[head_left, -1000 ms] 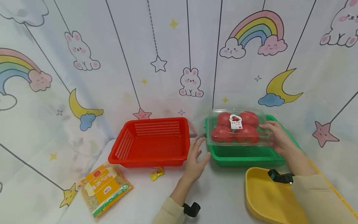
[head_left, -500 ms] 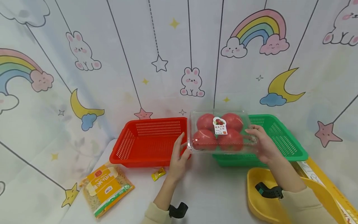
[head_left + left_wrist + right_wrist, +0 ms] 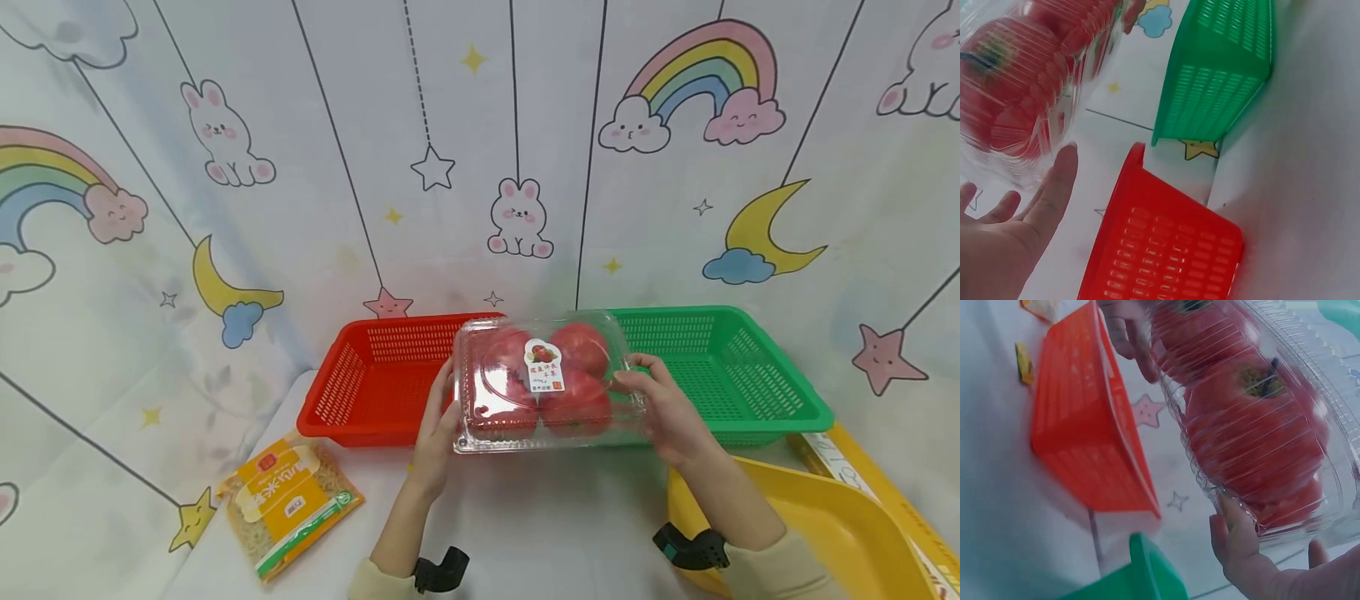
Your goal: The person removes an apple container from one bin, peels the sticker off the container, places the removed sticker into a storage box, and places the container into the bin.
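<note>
A clear plastic box of red apples point(image 3: 577, 400) with a white label hangs tilted in front of the two baskets. My right hand point(image 3: 671, 412) grips its right end, the thumb on the near side. At the left end my left hand point(image 3: 433, 442) touches the box. In the left wrist view that left hand point(image 3: 1029, 225) has fairly straight, spread fingers right at the box's edge. The right wrist view shows the right hand point(image 3: 1254, 562) pinching the box's rim, with the left hand's fingers point(image 3: 1138, 347) along the other end.
Behind stand a red basket point(image 3: 356, 429) and a green basket point(image 3: 780, 400). A yellow noodle packet point(image 3: 288, 508) lies at left on the white table. At right is a yellow tray point(image 3: 810, 517). A small yellow candy point(image 3: 1024, 364) lies near the red basket.
The box of apples has moved left and nearer, away from over the green basket. My left hand has moved left and now touches its left end; the right hand still holds the other.
</note>
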A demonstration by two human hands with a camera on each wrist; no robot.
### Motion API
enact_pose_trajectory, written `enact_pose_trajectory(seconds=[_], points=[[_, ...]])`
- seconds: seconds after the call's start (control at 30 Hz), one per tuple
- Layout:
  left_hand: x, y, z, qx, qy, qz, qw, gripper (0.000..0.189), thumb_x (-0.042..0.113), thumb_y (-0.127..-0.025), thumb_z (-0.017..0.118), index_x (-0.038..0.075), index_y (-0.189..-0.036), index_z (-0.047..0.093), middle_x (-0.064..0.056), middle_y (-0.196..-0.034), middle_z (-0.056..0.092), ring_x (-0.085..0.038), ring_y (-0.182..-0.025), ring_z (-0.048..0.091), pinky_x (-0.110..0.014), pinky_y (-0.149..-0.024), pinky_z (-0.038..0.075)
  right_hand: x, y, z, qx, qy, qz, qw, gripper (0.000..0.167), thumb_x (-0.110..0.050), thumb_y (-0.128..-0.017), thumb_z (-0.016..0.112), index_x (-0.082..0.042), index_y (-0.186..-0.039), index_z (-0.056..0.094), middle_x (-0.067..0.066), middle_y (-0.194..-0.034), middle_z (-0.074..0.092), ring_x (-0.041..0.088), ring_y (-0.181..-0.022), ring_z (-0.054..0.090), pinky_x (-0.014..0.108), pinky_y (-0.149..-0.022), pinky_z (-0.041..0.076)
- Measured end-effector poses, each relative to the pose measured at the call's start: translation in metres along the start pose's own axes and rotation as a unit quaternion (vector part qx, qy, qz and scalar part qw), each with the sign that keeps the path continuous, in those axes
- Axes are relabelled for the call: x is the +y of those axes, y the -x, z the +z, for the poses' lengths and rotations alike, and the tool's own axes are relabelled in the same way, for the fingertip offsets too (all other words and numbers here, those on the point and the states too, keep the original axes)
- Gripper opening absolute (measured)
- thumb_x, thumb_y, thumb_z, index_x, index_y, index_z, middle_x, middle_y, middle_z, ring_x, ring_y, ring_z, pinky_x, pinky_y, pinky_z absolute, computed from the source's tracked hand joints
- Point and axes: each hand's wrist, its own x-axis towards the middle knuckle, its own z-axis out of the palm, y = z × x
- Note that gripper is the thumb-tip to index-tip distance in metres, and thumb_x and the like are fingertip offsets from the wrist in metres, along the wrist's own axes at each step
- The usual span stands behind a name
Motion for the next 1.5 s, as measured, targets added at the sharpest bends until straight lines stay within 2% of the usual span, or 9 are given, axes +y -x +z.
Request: enact_pose_trajectory(seconds=[0.13,0.3,0.47,0.57,0.77,0.9,1.07,1.3,1.5], points=[[0.004,0.007,-0.007,0.008,0.027,-0.008,0.9996,0.069,0.03,-0.098,0.05,0.025,-0.161,0.02,-0.006,-0.159,0.026,-0.033,-0.137,0.035,-0.042,-0.094,0.053,0.003,0.003,0.013,0.005,0.022,0.012,0.9997,0.034,-0.027,-0.102,0.053,-0.022,-0.127,0.03,0.004,-0.12,0.054,0.019,-0.099,0.066,0.035,-0.085,0.056],[0.003,0.017,-0.019,0.009,0.064,-0.022,0.9977,0.069,0.025,-0.098,0.053,0.026,-0.16,0.023,-0.003,-0.157,0.031,-0.032,-0.138,0.033,-0.046,-0.098,0.051,0.008,0.009,0.025,0.0,0.056,0.023,0.9981,0.04,-0.026,-0.101,0.053,-0.02,-0.13,0.026,0.014,-0.137,0.039,0.024,-0.105,0.061,0.037,-0.088,0.051],[0.003,0.032,-0.03,0.015,0.067,-0.051,0.9963,0.07,0.024,-0.097,0.055,0.023,-0.16,0.025,-0.006,-0.158,0.031,-0.034,-0.139,0.031,-0.047,-0.099,0.049,0.015,0.018,0.031,-0.024,0.083,0.039,0.9955,0.058,-0.026,-0.1,0.054,-0.014,-0.146,0.021,0.019,-0.145,0.034,0.031,-0.113,0.057,0.037,-0.089,0.048],[0.006,0.041,-0.036,0.011,0.06,-0.072,0.9955,0.071,0.025,-0.097,0.056,0.023,-0.16,0.025,-0.006,-0.161,0.027,-0.034,-0.142,0.028,-0.049,-0.1,0.049,0.017,0.024,0.03,-0.048,0.102,0.043,0.9928,0.07,-0.027,-0.098,0.057,-0.011,-0.154,0.018,0.022,-0.143,0.039,0.032,-0.113,0.057,0.039,-0.09,0.051],[0.011,0.058,-0.049,-0.009,0.071,-0.121,0.9901,0.071,0.023,-0.096,0.054,0.022,-0.16,0.025,-0.011,-0.163,0.025,-0.038,-0.144,0.024,-0.056,-0.103,0.044,0.019,0.036,0.023,-0.089,0.169,0.064,0.9795,0.074,-0.031,-0.097,0.063,-0.011,-0.154,0.02,0.02,-0.127,0.058,0.03,-0.104,0.064,0.041,-0.087,0.055],[0.012,0.069,-0.053,-0.024,0.096,-0.162,0.9819,0.072,0.019,-0.095,0.055,0.024,-0.16,0.025,-0.011,-0.163,0.024,-0.038,-0.142,0.026,-0.053,-0.101,0.047,0.025,0.043,0.017,-0.1,0.186,0.085,0.9737,0.074,-0.033,-0.098,0.064,-0.009,-0.154,0.021,0.017,-0.12,0.063,0.031,-0.098,0.067,0.043,-0.082,0.057],[0.01,0.082,-0.052,-0.043,0.108,-0.206,0.9716,0.071,0.022,-0.099,0.054,0.024,-0.162,0.021,-0.015,-0.166,0.016,-0.039,-0.141,0.03,-0.052,-0.099,0.049,0.036,0.05,0.013,-0.104,0.184,0.095,0.9727,0.075,-0.032,-0.1,0.063,-0.005,-0.155,0.021,0.017,-0.115,0.066,0.032,-0.093,0.068,0.042,-0.077,0.057],[-0.008,0.095,-0.052,-0.079,0.128,-0.22,0.9639,0.073,0.021,-0.103,0.051,0.019,-0.163,0.011,-0.023,-0.165,0.015,-0.037,-0.14,0.04,-0.052,-0.099,0.049,0.066,0.057,0.009,-0.089,0.171,0.107,0.9754,0.08,-0.029,-0.101,0.061,0.01,-0.155,0.016,0.017,-0.109,0.07,0.034,-0.095,0.069,0.043,-0.075,0.057],[-0.022,0.102,-0.049,-0.091,0.144,-0.237,0.9565,0.074,0.018,-0.105,0.049,0.018,-0.163,0.004,-0.025,-0.163,0.018,-0.029,-0.135,0.047,-0.052,-0.1,0.047,0.082,0.057,0.005,-0.098,0.161,0.098,0.9772,0.078,-0.025,-0.102,0.059,0.011,-0.155,0.013,0.017,-0.108,0.069,0.033,-0.092,0.069,0.043,-0.072,0.058]])
